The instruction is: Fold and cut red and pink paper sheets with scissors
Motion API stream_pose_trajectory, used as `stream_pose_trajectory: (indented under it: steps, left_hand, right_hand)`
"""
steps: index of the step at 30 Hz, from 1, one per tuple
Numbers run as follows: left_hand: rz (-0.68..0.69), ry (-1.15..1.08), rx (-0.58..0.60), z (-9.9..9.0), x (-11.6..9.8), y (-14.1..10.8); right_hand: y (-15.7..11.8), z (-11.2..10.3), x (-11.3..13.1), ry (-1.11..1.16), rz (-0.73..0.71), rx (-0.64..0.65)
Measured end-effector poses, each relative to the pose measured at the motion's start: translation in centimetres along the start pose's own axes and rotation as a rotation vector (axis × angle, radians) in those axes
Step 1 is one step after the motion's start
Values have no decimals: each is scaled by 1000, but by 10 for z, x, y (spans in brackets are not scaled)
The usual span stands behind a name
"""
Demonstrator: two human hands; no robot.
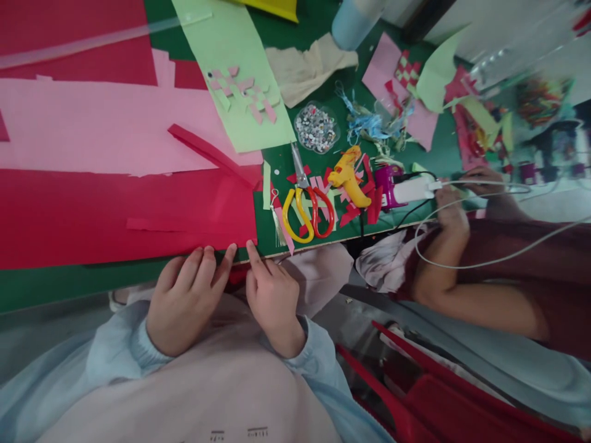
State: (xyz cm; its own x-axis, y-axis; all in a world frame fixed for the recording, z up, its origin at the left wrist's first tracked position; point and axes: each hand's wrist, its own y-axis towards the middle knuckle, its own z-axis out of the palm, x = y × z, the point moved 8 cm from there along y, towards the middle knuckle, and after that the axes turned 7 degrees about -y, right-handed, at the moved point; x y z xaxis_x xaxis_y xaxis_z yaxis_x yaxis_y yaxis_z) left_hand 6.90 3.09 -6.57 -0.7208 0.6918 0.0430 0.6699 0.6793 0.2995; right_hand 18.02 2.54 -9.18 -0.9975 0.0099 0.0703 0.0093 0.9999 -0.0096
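Note:
A wide sheet of red paper (83, 215) lies along the table's front edge. My left hand (189, 289) rests on its near edge, fingers stretched forward and the thumb apart. Beside it, my right hand (274, 301) touches the sheet's near right corner with the extended index fingertip; its other fingers are bent and partly hidden. Nothing is visibly grasped in either hand. A narrow red paper strip (180, 226) lies flat on the sheet, and a folded red strip (212, 155) slants across the pink paper (92, 126) behind. Scissors with yellow and red handles (307, 206) lie right of the sheet.
Woven paper fish (258, 101) lie on a light green sheet (231, 43). A dish of beads (316, 127), a yellow glue gun (351, 175) and paper scraps are to the right. Another person's arm (480, 301) is near a white power strip (413, 189) with cables. A red chair (438, 394) stands below.

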Motion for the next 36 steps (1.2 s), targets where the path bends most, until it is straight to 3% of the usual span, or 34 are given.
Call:
stream_pose_trajectory:
  steps: [7,23,26,31,36]
  left_hand:
    - [-59,14,-59,-8,5,-8]
    - [-27,-99,-86,-6,21,-27]
    - [-27,-100,-78,-2,19,-28]
    - [-54,-141,-65,2,19,-32]
    - [-85,-203,-120,-10,31,-41]
  right_hand:
    - [0,0,2,-17,39,57]
    - [2,-12,5,-57,40,-49]
    - [6,-18,17,-77,-17,-81]
    - [10,-16,53,20,-280,-104]
    - [9,-5,58,23,-305,-43]
